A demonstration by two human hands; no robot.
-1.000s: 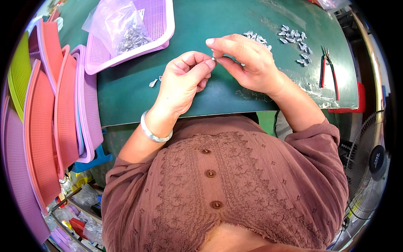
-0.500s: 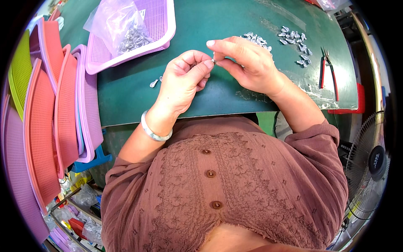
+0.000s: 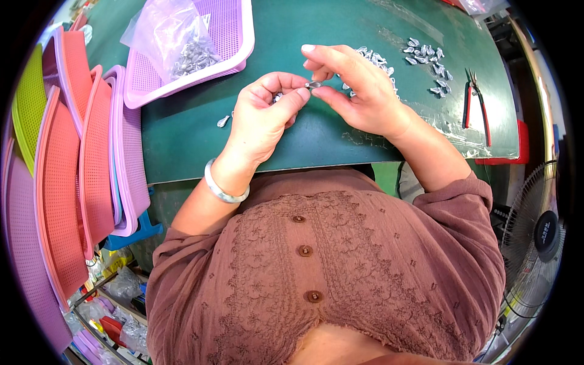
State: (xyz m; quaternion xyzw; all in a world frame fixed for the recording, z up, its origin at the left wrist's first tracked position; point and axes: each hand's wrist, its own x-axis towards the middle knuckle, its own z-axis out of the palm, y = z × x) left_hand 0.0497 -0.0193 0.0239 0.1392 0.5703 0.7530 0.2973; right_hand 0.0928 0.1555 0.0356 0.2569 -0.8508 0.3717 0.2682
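Between my two hands is a small silver teardrop-shaped metal piece (image 3: pixel 312 85). My left hand (image 3: pixel 267 106) pinches one end of it between thumb and forefinger. Behind that thumb, more silver pieces (image 3: pixel 278 97) show at the curled fingers. My right hand (image 3: pixel 365 94) has its thumb and a bent finger closed on the other end, while its forefinger stands raised and apart. A loose silver piece (image 3: pixel 223 121) lies on the green table just left of my left hand. Beyond my right hand is a pile of similar pieces (image 3: pixel 378 59), partly hidden by it.
A lilac basket (image 3: pixel 237 62) holds a clear bag (image 3: pixel 173 36) of silver pieces. Further right lie a scattered group of pieces (image 3: pixel 426 53) and red-handled pliers (image 3: pixel 476 103). Stacked coloured baskets (image 3: pixel 97 158) stand left of the table (image 3: pixel 201 155); a fan (image 3: pixel 535 231) is at right.
My right fingers have lifted and spread a little, so the metal piece now shows more between my hands. My left hand has barely moved; pieces now show behind its thumb.
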